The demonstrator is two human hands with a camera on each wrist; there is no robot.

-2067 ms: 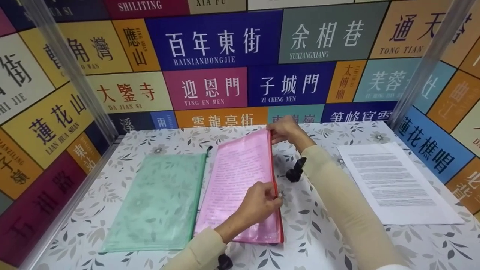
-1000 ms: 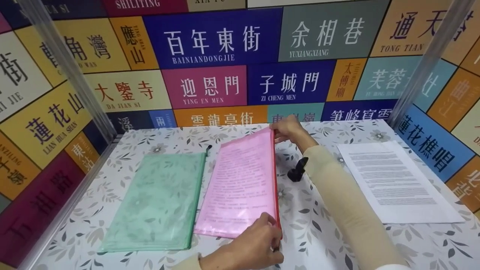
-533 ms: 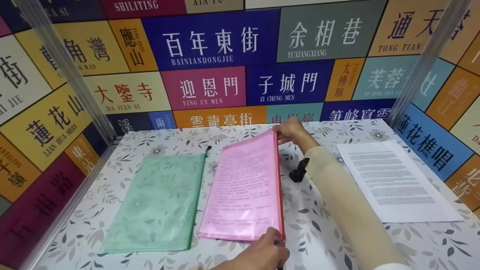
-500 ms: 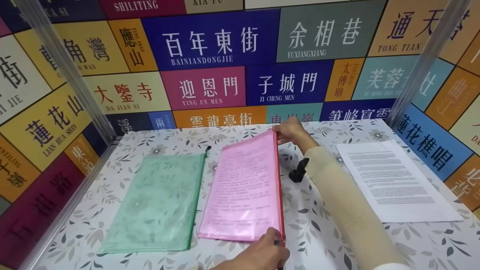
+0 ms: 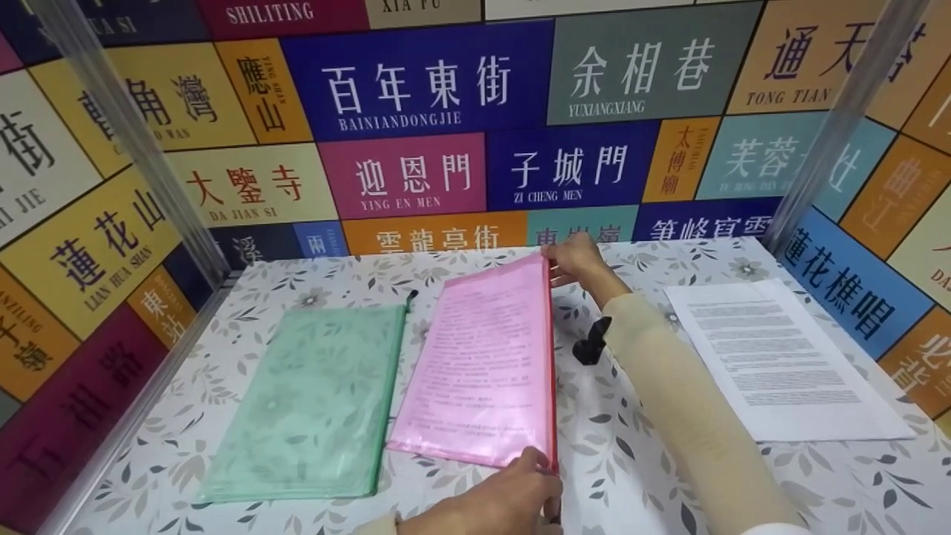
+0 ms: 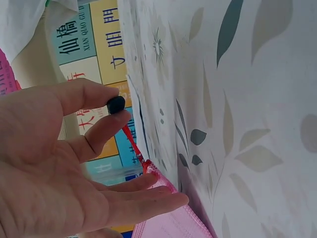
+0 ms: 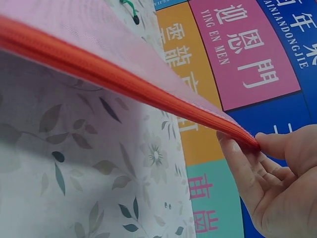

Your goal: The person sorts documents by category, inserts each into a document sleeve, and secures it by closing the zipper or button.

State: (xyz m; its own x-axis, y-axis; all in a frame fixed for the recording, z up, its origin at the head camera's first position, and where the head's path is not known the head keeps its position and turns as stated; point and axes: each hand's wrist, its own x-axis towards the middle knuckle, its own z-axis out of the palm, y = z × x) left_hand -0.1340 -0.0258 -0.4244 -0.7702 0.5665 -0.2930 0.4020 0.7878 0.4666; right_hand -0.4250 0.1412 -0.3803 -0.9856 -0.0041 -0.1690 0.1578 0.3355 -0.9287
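Note:
A pink zip folder (image 5: pixel 483 357) with a printed sheet inside is held at a tilt, its red-zipper edge raised on the right. At the far corner of that edge, my right hand (image 5: pixel 576 261) pinches the folder between thumb and fingers. My left hand (image 5: pixel 494 498) is at the near end of the zipper. In the left wrist view, its thumb and index finger pinch a black zipper pull (image 6: pixel 116 104) on a red cord, and the other fingers extend beside the folder's corner. The right wrist view shows the red zipper (image 7: pixel 124 82) running closed along the edge.
A green zip folder (image 5: pixel 304 401) lies flat to the left. Printed white sheets (image 5: pixel 787 357) lie on the right. The floral-covered table (image 5: pixel 631 475) meets a wall of coloured name panels (image 5: pixel 416 82). Clear posts (image 5: pixel 832 141) stand at the back corners.
My left hand has slid down the zipper edge from its middle to the near corner. The folder's near end has shifted slightly away from me lately. My right hand keeps its hold at the far corner.

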